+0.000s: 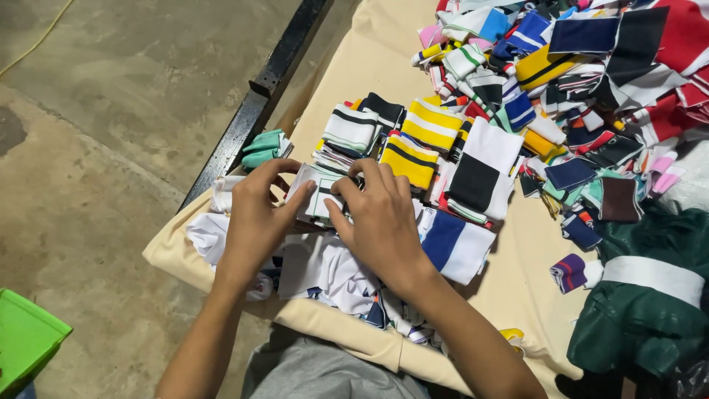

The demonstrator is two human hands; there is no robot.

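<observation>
Bottom of frame: grey-clad lap, both forearms reaching up toward frame centre. Left hand [255,214] and right hand [380,218] are both closed around a small white folded knit piece with dark and green stripes [319,193], thumbs under, fingers curled over its top edge. The piece sits just above a loose pile of white pieces [325,270] at the near edge of the cream-covered surface [369,66].

Judged step: squaring or folding this one piece against the stack. Next move likely calls for keeping the edges aligned with both thumbs while setting it flat.

Just right of the hands: blue-and-white piece [458,244]. Further up: yellow-striped folded pieces [421,140], a black-and-white piece [480,174]. Upper right: a large mixed heap of striped trims [576,66]. Lower right: dark green bundle with white band [650,310]. Lower left: green bin [26,336] on concrete floor [111,111].
</observation>
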